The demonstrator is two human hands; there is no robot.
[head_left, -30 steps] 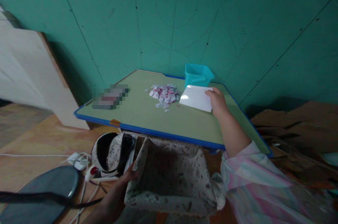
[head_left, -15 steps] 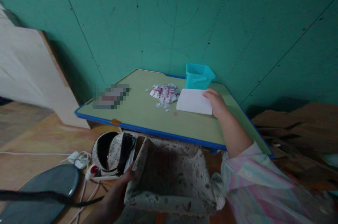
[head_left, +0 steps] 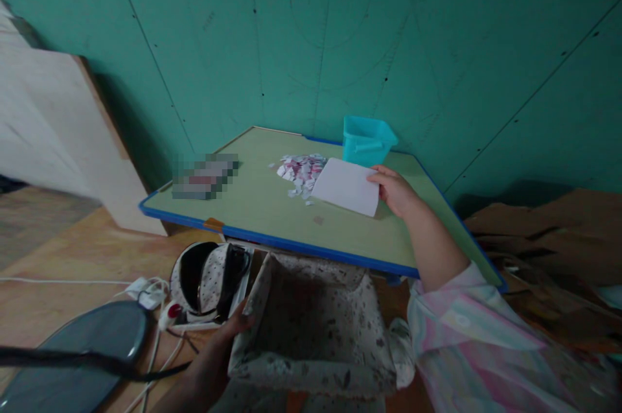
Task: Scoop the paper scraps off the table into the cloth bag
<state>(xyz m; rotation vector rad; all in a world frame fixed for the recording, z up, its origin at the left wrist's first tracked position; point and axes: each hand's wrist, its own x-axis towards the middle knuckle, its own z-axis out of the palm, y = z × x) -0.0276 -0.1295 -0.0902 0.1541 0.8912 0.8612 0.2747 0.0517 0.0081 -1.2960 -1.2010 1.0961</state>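
Note:
My right hand (head_left: 394,190) pinches the right edge of a white card or sheet (head_left: 346,187), held tilted over the table. Its left edge covers part of a heap of small white and pink paper scraps (head_left: 300,172). Down at the front, my left hand (head_left: 232,335) grips the left side of a fabric-lined bin (head_left: 315,374) with a speckled pattern. The bin stands just below the table's front edge, its inside dark. Behind the card sits a turquoise plastic tub (head_left: 368,142).
The pale green table (head_left: 272,225) has a blue taped edge. A blurred-out flat item (head_left: 207,178) lies at its left. On the floor left are a spotted bag (head_left: 208,280), white cables and a power plug, and a grey oval lid (head_left: 82,348). Brown cardboard (head_left: 549,225) lies right.
My right hand has moved slightly left with the card, whose left edge now overlaps the scraps. The card has turned a little. My left hand and the bin stay put.

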